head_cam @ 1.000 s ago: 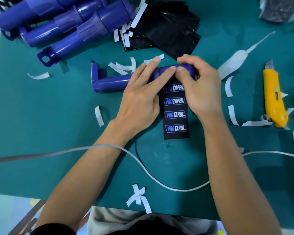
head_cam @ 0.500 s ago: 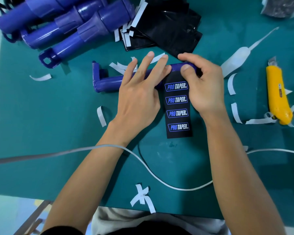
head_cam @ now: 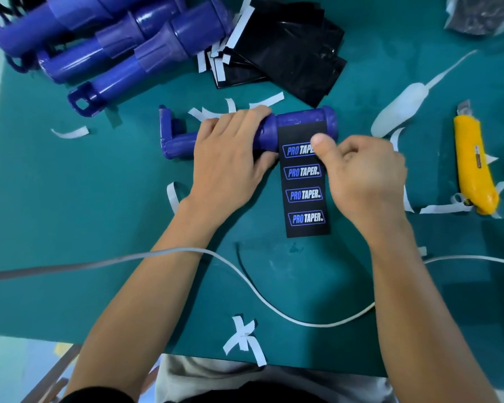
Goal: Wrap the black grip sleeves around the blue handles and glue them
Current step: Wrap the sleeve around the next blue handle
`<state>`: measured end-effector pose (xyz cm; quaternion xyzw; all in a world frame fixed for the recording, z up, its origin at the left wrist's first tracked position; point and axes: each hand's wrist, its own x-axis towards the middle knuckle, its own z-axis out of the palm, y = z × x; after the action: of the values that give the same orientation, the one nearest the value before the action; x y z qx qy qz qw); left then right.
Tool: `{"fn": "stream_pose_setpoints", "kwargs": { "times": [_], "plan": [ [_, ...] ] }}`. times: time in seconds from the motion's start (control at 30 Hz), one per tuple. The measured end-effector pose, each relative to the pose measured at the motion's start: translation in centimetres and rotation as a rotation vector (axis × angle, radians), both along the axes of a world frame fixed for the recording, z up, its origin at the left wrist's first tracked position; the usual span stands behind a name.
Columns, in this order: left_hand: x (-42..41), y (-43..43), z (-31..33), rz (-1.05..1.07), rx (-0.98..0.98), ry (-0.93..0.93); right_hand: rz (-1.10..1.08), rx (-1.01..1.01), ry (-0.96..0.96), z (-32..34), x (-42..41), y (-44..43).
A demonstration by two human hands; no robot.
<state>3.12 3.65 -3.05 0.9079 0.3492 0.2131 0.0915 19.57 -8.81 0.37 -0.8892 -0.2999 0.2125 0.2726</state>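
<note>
Black grip sleeve (head_cam: 306, 196) is laid flat on the bench (head_cam: 70, 213) nearer than the blue handle (head_cam: 303, 117), its far edge lapped onto it. The grip of the left hand (head_cam: 230, 161) is clamped round the handle; the thumb of the right hand (head_cam: 367, 173) is pressed on the sleeve, though whether the sleeve is pinched cannot be told. Wrapping is judged barely begun: a tight, square roll is called for, glue afterwards.

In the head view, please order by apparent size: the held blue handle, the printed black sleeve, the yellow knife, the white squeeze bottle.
1. blue handle, though the left hand hides part of it
2. printed black sleeve
3. yellow knife and white squeeze bottle: too alike to rank
</note>
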Motion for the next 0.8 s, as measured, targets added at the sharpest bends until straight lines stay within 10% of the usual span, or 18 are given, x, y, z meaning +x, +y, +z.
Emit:
{"fn": "stream_pose_setpoints", "kwargs": {
  "times": [0.8],
  "plan": [
    [-0.5,-0.8,3.6,0.018,-0.227,-0.199,0.12,0.662,0.555,-0.6,0.7,0.1]
  ]
}}
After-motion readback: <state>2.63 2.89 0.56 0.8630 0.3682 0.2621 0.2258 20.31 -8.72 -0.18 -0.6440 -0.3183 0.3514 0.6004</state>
